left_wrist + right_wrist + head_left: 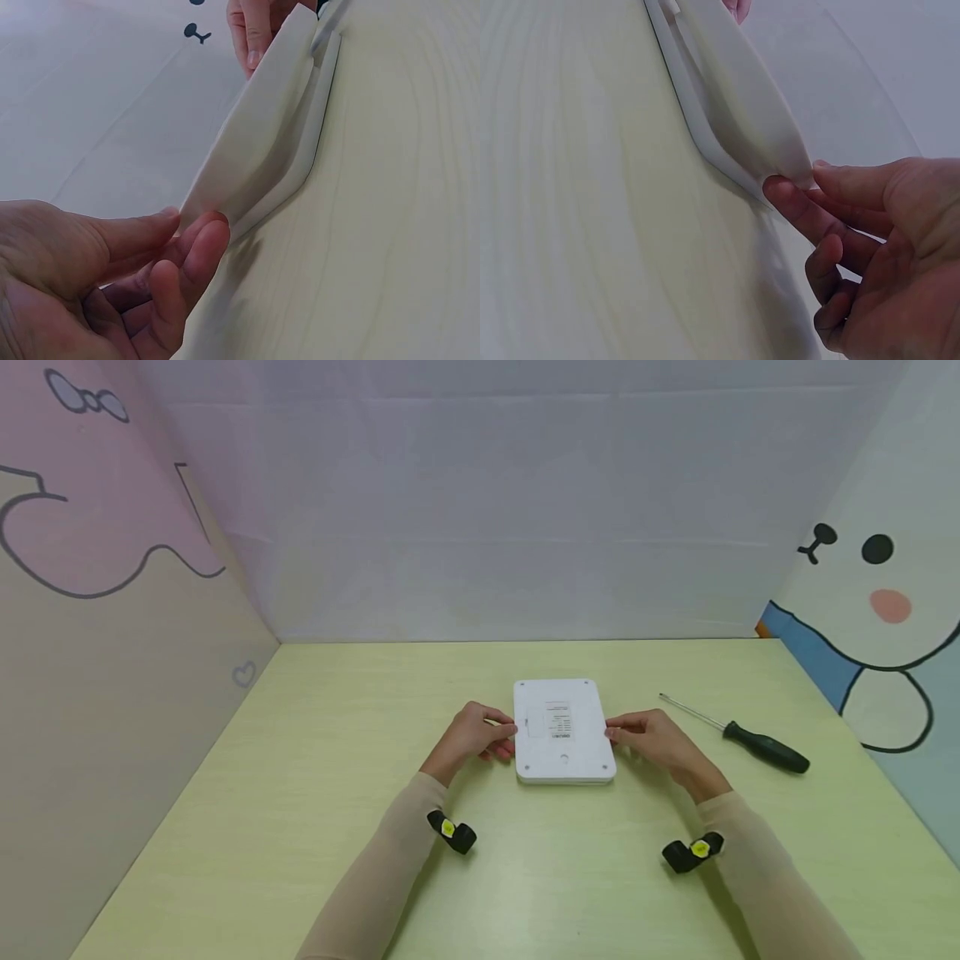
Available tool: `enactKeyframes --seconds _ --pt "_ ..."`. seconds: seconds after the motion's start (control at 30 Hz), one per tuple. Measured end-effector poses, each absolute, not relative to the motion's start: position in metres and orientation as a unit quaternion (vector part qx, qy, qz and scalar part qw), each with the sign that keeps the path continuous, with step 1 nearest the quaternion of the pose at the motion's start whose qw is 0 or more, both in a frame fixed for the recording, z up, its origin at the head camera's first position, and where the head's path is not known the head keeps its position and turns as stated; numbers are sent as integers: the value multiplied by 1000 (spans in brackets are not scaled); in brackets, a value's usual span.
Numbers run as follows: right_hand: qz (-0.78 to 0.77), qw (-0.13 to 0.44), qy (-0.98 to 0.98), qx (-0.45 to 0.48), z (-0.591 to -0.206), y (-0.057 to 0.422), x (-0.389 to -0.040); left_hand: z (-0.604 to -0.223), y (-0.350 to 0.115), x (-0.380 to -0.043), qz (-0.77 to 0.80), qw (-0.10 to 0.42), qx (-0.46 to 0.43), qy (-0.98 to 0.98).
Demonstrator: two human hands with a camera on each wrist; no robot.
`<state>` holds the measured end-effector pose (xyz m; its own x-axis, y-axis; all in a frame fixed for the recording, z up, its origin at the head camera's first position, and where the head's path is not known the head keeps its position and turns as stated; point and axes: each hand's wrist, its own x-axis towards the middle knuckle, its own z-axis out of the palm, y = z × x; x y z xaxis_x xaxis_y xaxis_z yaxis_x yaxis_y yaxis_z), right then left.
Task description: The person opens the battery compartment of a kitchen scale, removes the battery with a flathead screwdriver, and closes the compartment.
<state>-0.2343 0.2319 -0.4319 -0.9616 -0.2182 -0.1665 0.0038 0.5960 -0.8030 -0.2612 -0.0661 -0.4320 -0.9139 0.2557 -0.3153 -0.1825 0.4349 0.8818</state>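
At the far left, a pink and cream side panel (112, 610) printed with a cartoon outline is seen standing along the edge of the pale green table (337, 793). A beige sleeve is worn on the left forearm, and a small black wrist camera (452, 832) with a yellow dot is strapped below it. The left hand (476, 735) is placed at the left edge of a flat white device (562, 731), which is laid back side up at the middle of the table, with a printed label and a small rectangular cover shown on its upper face. In the left wrist view, that edge is pinched between the thumb and the curled fingers (202, 255), and the device (262, 142) is seen resting on a slightly wider white base. The right edge of the device is grasped in the same way by the right hand (648, 735); in the right wrist view the rim (735, 97) is caught between the thumb and the fingertips (795, 206). A second black camera (693, 852) is worn on the right wrist. Further right, well apart from the device, a screwdriver (738, 735) with a black handle is laid on the table, its shaft pointed to the far left. The right side is closed by a panel (885, 610) painted with a white cartoon face.
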Motion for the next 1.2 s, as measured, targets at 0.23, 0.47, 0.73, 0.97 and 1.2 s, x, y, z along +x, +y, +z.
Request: enactKeyframes --seconds 0.23,0.47,0.73,0.97,1.2 --pt "-444 131 884 -63 -433 233 -234 -432 -69 -262 527 211 37 822" --pt "-438 135 887 -62 -432 233 -232 -435 -70 -265 515 203 58 831" --pt "-422 126 896 -54 -416 230 -226 -426 -70 -275 491 172 50 853" --pt "-422 143 895 -40 -401 230 -209 -423 -69 -299 477 150 56 864" --pt "-411 133 900 -56 -401 225 -187 -427 -65 -333 422 73 78 900"
